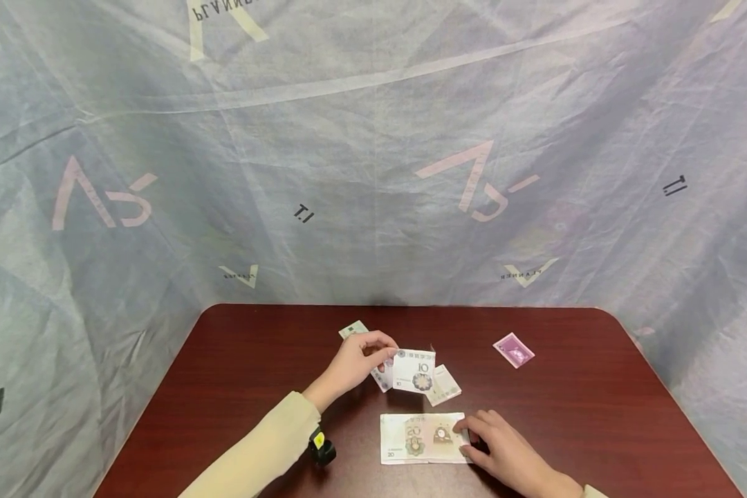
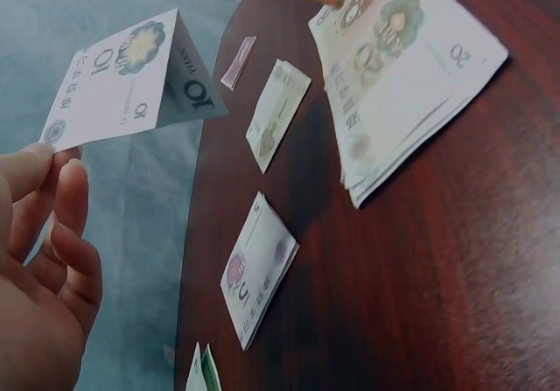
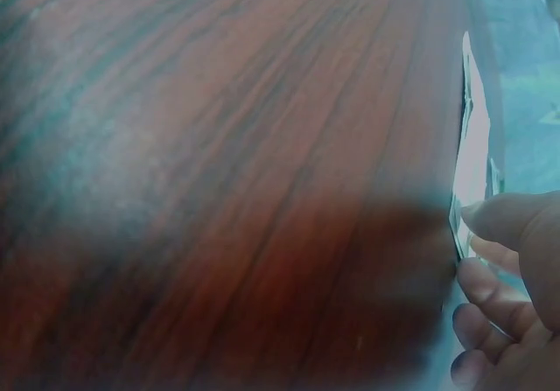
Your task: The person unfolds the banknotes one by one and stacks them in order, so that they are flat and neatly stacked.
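Grey printed fabric hangs behind a dark red wood tabletop (image 1: pixel 255 360). From my head view, my left hand (image 1: pixel 356 363) pinches a folded 10 note (image 1: pixel 414 371) by its edge, lifted just above the tabletop, over two other folded notes: one (image 1: pixel 382 377) partly under my hand, one (image 1: pixel 443 384) just to the right. My right hand (image 1: pixel 504 449) rests with fingers lightly curled on the right end of a flat stack of 20 notes (image 1: pixel 420 437), pressing it down. A purple note (image 1: pixel 514 350) lies well apart to the right, and a green note (image 1: pixel 354 329) sits behind my left hand.

Left wrist view: the 10 note (image 2: pixel 131 76) stands open like a tent, held only at one corner between thumb and fingertips (image 2: pixel 54 159). That thin pinch is the risk, I judge: it could slip or unfold and drop among the folded notes (image 2: pixel 258 268) (image 2: pixel 278 111) below. The stack (image 2: pixel 407 67) lies fanned at its edges.

Right wrist view: mostly blurred wood grain; my fingertips (image 3: pixel 486 286) touch the stack's edge (image 3: pixel 464 181). Dragging them could skew the fanned stack.
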`<state>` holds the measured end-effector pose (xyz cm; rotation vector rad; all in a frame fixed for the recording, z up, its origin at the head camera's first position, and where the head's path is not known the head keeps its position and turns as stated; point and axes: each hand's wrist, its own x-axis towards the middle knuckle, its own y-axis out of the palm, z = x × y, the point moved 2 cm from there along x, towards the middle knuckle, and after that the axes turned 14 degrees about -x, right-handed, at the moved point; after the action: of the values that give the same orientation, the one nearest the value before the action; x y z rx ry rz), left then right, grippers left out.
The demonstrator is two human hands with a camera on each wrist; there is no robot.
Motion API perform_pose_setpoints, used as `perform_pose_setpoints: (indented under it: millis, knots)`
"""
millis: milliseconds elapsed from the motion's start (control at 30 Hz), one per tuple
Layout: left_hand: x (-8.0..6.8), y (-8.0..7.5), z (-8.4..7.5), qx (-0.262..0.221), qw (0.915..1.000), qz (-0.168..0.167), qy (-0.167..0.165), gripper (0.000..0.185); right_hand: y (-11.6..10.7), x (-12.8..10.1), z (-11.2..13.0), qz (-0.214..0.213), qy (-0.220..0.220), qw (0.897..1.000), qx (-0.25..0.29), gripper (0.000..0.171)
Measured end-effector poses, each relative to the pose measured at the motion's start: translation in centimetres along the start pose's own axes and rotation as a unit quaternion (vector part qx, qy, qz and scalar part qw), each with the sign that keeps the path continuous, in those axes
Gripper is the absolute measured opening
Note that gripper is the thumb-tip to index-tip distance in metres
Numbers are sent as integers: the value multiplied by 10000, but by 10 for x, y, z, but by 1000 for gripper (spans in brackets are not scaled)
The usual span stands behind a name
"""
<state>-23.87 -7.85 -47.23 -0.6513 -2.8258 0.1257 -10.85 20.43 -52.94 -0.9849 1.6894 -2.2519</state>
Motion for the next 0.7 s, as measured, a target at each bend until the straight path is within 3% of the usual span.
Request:
perform_pose_setpoints:
  millis: [500,700]
  knots:
    - [-20,12,-5,-194,9984,529,-66,6,-4,8,2,173,10,9998,-95,27]
    - [-24,19,-3,-399,9963,757,-120,6,-14,23,-1,-207,30,9992,-329,22]
